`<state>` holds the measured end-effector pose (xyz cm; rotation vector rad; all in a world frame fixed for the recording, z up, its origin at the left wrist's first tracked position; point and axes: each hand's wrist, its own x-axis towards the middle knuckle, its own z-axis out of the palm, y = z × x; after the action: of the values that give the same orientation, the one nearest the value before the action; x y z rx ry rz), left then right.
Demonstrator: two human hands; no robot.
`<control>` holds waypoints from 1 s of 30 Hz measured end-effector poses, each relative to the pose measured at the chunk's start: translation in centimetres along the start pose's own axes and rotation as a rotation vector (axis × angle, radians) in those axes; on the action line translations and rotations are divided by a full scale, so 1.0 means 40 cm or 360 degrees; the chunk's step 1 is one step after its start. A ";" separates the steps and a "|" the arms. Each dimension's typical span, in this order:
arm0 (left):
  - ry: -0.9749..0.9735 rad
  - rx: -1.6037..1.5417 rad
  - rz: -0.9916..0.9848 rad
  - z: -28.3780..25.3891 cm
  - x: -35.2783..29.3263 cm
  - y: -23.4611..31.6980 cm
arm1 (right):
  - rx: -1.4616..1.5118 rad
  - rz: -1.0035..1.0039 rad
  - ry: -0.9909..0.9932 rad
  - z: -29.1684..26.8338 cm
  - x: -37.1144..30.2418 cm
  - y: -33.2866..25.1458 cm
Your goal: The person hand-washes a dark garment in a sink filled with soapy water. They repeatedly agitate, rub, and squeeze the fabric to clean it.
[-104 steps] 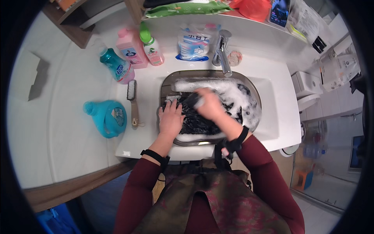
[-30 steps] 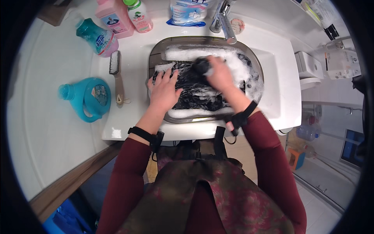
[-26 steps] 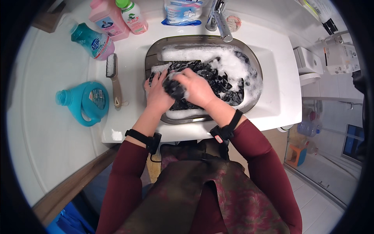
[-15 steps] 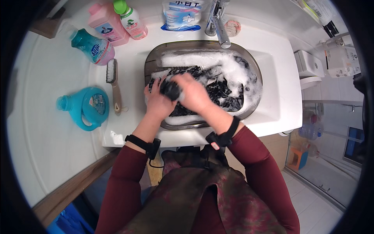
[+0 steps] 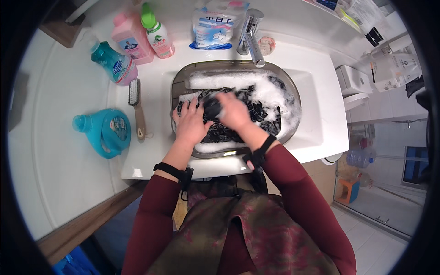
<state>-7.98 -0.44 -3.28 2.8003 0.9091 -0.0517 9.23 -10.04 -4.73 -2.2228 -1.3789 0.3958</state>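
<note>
Wet black-and-white patterned cloth (image 5: 222, 134) lies in white suds inside a grey oval washbasin (image 5: 215, 65). My left hand (image 5: 190, 124) rests flat on the left part of this cloth, fingers spread. Beside it, my right hand (image 5: 235, 111) grips a bunched dark wad of the cloth (image 5: 211, 107) and presses it against the rest. Motion smears the right fingers and the wad. A small light ribbed patch (image 5: 189, 97) shows above the left fingertips; the cloth covers most of what lies beneath.
A chrome faucet (image 5: 252, 39) overhangs the basin's far rim, near a detergent bag (image 5: 212, 30). Leftward stand a scrub brush (image 5: 139, 110), a blue jug (image 5: 110, 133), a teal-and-pink bottle (image 5: 114, 64), a pink bottle (image 5: 133, 43) and a green-capped bottle (image 5: 158, 36). The white sink (image 5: 316, 105) surrounds the basin.
My left hand has spread out flat on the cloth, after being curved by the wad. My right hand and the wad have shifted slightly right. The whole view has tilted a little.
</note>
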 end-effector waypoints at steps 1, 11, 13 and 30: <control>0.0018 -0.0010 0.0008 -0.002 0.002 0.002 | -0.0151 0.0282 0.0083 -0.009 0.008 0.029; -0.0090 0.0068 0.0007 0.000 0.008 0.006 | 0.0098 -0.0127 -0.0110 -0.025 -0.002 -0.042; -0.0035 -0.0060 -0.0025 -0.002 0.009 0.008 | -0.0087 0.0148 -0.0032 -0.018 0.012 0.010; -0.0077 -0.0032 -0.0075 -0.010 0.011 0.017 | -0.0547 0.0546 0.0056 -0.079 0.035 0.065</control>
<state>-7.24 -0.67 -2.82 2.7463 0.9587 -0.1161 13.35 -10.54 -3.48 -2.7474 -1.1118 0.2451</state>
